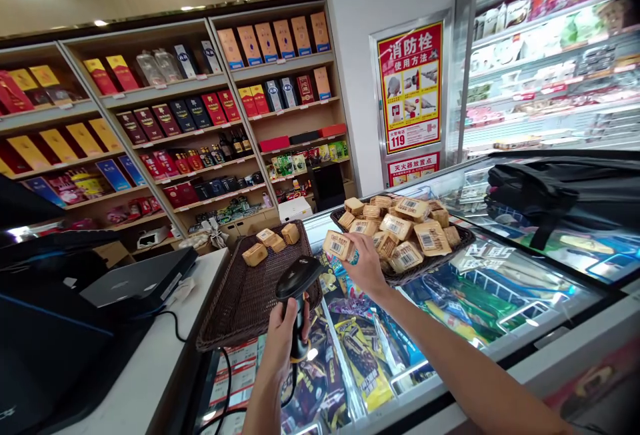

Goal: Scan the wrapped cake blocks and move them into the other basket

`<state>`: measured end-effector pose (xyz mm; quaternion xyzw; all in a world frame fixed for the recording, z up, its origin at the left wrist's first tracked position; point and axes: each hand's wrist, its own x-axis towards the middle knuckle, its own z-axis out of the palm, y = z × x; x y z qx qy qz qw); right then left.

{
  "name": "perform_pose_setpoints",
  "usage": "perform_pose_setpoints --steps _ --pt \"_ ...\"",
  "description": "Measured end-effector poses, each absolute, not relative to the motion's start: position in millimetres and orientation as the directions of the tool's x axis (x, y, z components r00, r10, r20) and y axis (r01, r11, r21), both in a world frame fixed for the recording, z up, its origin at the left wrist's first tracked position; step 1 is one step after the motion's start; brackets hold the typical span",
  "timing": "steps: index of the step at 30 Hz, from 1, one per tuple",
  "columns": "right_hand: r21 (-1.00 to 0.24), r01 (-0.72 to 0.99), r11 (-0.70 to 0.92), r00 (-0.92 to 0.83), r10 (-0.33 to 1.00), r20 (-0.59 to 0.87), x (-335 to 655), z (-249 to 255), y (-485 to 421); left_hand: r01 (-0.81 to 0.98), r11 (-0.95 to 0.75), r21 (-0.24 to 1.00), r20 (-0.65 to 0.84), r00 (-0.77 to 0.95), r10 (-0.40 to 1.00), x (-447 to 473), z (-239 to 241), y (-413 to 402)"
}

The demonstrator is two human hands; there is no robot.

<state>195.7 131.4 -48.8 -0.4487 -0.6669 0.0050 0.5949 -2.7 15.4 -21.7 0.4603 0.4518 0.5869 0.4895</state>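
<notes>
My left hand (285,331) is closed round the handle of a black barcode scanner (299,278), whose head points up and to the right. My right hand (365,268) holds a small wrapped pastry packet (338,245) with a barcode label, just right of the scanner head. Beside that hand sits a dark wicker basket (463,241) piled with several similar labelled packets (407,225). A second dark wicker tray (240,295) to the left carries three packets (270,243) at its far end.
Both baskets rest on a glass-topped freezer (525,288) full of ice cream. A black bag (545,191) lies at its far right. A white counter (145,368) with a till and cable is at left. Shelves of boxed goods (175,121) line the back wall.
</notes>
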Motion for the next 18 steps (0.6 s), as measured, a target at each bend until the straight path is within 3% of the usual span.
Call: perform_pose_setpoints --steps 12,18 --pt "-0.562 0.568 0.601 0.115 0.619 0.777 191 -56 132 -0.181 -0.178 0.967 0.147 -0.172 0.974 -2 -19 18" --pt "-0.542 0.659 0.521 0.043 0.693 0.719 196 -36 138 -0.220 -0.170 0.961 0.131 -0.183 0.974 -3 -6 13"
